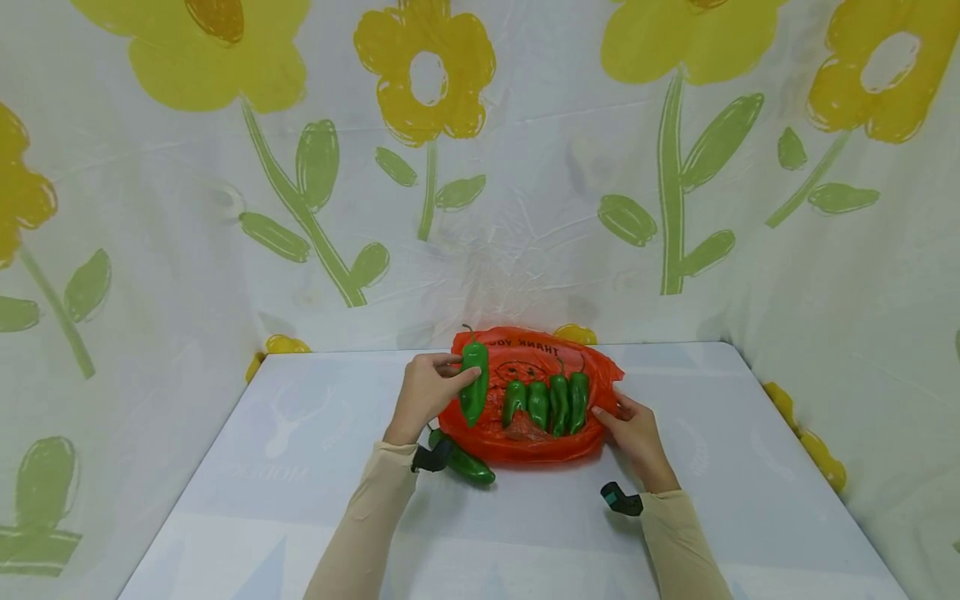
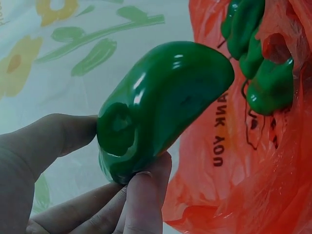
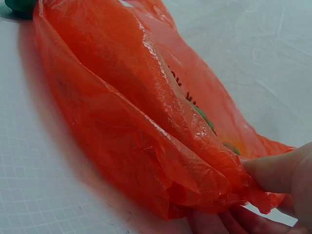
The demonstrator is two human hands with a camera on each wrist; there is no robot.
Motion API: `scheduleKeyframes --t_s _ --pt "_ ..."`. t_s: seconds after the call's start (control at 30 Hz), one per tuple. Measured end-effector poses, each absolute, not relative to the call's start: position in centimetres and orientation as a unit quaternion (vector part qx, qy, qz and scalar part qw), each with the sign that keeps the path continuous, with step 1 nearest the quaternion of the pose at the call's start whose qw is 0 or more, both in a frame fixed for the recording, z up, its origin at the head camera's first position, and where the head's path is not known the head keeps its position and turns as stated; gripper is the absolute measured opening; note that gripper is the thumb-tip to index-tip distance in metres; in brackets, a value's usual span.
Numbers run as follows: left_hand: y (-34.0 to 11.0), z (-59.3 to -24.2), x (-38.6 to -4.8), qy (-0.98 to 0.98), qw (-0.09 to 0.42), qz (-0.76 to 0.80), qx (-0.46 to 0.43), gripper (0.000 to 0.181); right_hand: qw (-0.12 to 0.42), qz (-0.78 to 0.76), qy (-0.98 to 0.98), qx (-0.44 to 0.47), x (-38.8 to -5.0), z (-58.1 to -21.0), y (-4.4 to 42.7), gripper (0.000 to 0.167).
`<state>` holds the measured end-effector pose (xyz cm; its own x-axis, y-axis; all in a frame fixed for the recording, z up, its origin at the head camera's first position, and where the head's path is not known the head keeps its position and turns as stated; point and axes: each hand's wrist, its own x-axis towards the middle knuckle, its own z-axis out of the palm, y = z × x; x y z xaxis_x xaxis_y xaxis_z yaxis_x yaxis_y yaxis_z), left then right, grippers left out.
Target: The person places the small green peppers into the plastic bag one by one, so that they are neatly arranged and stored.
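Between thumb and fingers my left hand (image 1: pixel 431 392) pinches a green pepper (image 1: pixel 473 383), held upright over the left part of a red plastic bag (image 1: pixel 517 450). The left wrist view shows that pepper (image 2: pixel 161 107) close up, its glossy side toward the camera. Several more green peppers (image 1: pixel 558 400) lie side by side on the bag's opened inside. My right hand (image 1: pixel 637 433) grips the bag's right edge, and in the right wrist view the crumpled film (image 3: pixel 204 185) sits between thumb and fingers. Another green pepper (image 1: pixel 471 467) lies on the table beside the bag, partly behind the left wrist.
The bag lies on a white table (image 1: pixel 300 475) near its back edge. A flower-printed curtain (image 1: pixel 525 208) hangs behind the table and along both sides. Each wrist carries a small black camera (image 1: pixel 621 500).
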<state>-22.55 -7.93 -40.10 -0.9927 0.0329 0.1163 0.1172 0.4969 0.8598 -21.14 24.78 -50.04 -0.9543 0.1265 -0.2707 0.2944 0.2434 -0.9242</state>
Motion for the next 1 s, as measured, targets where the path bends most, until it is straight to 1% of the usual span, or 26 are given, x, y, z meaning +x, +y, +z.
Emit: scheduleKeyframes --t_s 0.67,1.0 --pt "-7.0 -40.6 -23.6 -0.874 0.035 -0.483 -0.04 0.047 0.069 -0.595 0.79 0.133 -21.4 -50.2 24.9 0.07" --pt "-6.5 -40.9 -24.1 -0.878 0.04 -0.474 -0.058 0.044 0.062 -0.593 0.793 0.121 -21.1 -50.0 24.9 0.071"
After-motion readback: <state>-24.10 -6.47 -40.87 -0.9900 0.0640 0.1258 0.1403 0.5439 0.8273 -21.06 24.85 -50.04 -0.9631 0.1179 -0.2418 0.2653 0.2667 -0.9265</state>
